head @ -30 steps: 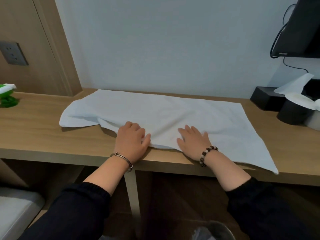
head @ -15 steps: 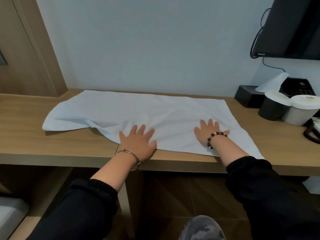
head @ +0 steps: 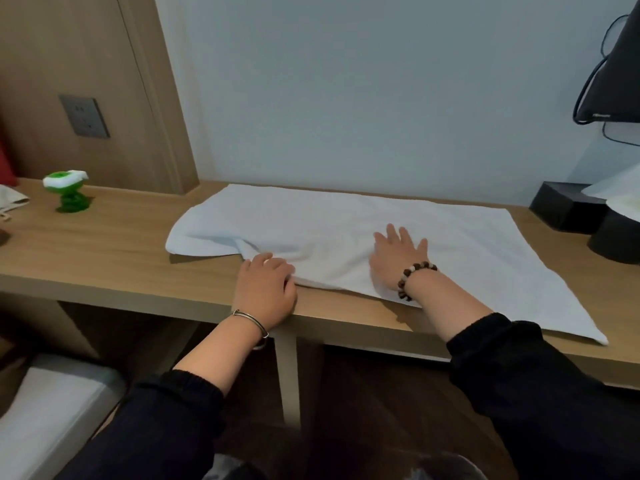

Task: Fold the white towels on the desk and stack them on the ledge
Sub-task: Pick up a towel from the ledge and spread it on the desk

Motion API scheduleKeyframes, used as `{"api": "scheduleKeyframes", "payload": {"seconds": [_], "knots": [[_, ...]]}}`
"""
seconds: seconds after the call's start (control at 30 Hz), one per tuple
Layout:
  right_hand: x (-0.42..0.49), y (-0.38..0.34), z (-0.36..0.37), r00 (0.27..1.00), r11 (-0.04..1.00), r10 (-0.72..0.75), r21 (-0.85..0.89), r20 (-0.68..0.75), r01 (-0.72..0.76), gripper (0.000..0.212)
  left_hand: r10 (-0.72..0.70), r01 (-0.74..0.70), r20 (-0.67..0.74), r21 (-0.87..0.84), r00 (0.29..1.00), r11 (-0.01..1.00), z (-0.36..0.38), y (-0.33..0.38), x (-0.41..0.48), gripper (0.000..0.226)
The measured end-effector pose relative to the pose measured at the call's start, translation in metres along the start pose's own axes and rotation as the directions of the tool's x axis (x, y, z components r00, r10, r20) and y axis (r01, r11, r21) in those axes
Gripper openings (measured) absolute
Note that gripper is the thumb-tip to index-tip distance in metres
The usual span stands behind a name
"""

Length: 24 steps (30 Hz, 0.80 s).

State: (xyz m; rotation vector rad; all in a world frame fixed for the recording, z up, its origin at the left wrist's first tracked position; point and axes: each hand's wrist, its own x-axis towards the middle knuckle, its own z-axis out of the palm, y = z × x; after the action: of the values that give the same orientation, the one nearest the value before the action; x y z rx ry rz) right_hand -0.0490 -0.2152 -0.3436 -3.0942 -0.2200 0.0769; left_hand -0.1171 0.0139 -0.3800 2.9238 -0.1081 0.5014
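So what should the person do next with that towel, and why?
Probably sweep the left hand out along the near edge to flatten the white towel. Its left end lies rumpled on the desk, while the right hand rests flat on the middle and could hold it in place. A smooth towel should fold more neatly.

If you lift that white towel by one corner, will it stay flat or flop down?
Probably flop: the white towel is wrinkled and bunched at its left end, so it bends easily. It lies thin on the desk, so it is likely light.
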Motion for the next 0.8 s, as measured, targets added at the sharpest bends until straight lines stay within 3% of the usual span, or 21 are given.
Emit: {"api": "scheduleKeyframes", "payload": {"seconds": [0.1, 0.2, 0.33, 0.5, 0.7, 0.8], "knots": [[0.013, -0.058, -0.002, 0.979, 0.975, -0.18, 0.116, -0.092, 0.19, 0.053, -0.077, 0.077, -0.009, 0.014, 0.997, 0.997, -0.002, -0.013, 0.0, 0.035], [0.019, -0.09, 0.015, 0.964, 0.956, -0.256, 0.129, -0.067, 0.263, 0.051, -0.104, 0.106, -0.037, 0.056, 0.994, 0.993, -0.005, -0.028, 0.001, 0.036], [0.026, -0.087, 0.036, 0.965, 0.964, -0.255, 0.066, -0.055, 0.258, 0.053, -0.182, 0.182, -0.029, -0.012, 0.983, 0.983, -0.011, -0.057, 0.009, 0.038], [0.034, -0.082, 0.04, 0.96, 0.954, -0.279, 0.104, -0.02, 0.28, 0.059, -0.078, 0.079, -0.011, 0.224, 0.997, 0.971, -0.014, -0.076, 0.035, 0.038], [0.04, -0.078, 0.034, 0.964, 0.953, -0.255, 0.188, 0.071, 0.238, 0.063, -0.313, 0.309, -0.037, 0.294, 0.949, 0.905, -0.015, -0.099, 0.047, 0.035], [0.037, -0.082, 0.032, 0.971, 0.96, -0.231, 0.175, 0.059, 0.218, 0.063, -0.288, 0.276, -0.003, 0.291, 0.958, 0.916, -0.021, -0.113, 0.048, 0.024]]}}
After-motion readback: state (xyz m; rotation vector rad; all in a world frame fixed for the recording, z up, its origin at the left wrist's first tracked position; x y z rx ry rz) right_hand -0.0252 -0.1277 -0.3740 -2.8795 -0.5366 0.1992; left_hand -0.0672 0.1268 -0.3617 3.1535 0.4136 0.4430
